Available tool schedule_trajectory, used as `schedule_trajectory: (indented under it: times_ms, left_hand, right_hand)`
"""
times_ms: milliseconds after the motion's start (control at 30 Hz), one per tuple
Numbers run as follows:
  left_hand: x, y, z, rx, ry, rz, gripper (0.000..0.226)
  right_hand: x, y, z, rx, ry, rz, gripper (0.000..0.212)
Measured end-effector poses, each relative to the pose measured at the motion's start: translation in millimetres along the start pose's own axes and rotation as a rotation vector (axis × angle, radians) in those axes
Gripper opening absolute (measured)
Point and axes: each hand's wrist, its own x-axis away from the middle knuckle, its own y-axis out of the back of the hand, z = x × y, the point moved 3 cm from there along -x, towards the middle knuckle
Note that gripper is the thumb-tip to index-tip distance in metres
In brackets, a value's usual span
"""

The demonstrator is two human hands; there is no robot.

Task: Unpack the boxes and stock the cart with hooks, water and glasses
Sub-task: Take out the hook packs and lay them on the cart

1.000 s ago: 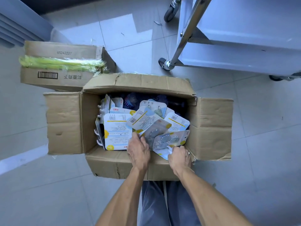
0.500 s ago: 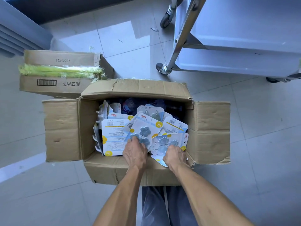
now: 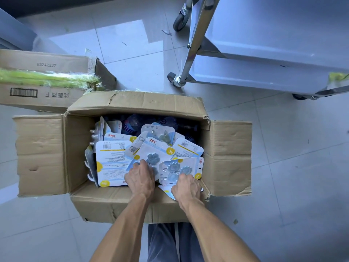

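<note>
Bright cool daylight makes glare on the floor tiles point(image 3: 122, 38) at upper centre; the frame edges bend.

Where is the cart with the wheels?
The cart stands on the floor at the upper right, just beyond the open box.

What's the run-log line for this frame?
stage: unpacking hooks | left hand: grips hook pack | right hand: grips second hook pack | open box: still full | cart: unstocked

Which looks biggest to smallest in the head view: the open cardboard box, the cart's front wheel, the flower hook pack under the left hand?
1. Open cardboard box
2. Flower hook pack, partly covered by the left hand
3. Cart's front wheel, though it is farther away
</note>
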Motion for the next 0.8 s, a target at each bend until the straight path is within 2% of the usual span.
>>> schedule_trajectory:
  times_ms: [233,433,800]
  left_hand:
    - [5.2,-10.1,-8.6,0.02,-0.002,-0.033,0.009]
    - [5.9,-4.0,-14.2,0.032,-0.012,-0.029,0.002]
    - [10.5,24.0,-17.5,0.01,-0.04,-0.094,0.011]
  right_hand:
    - [4.9,-8.3,-10.5,0.041,0.016,-0.058,0.024]
    - [-3.4,11.1,-3.5,0.069,-0.004,0.035,0.019]
    - [-3.5,33.7,1.1,0.107,0.002,0.055,0.026]
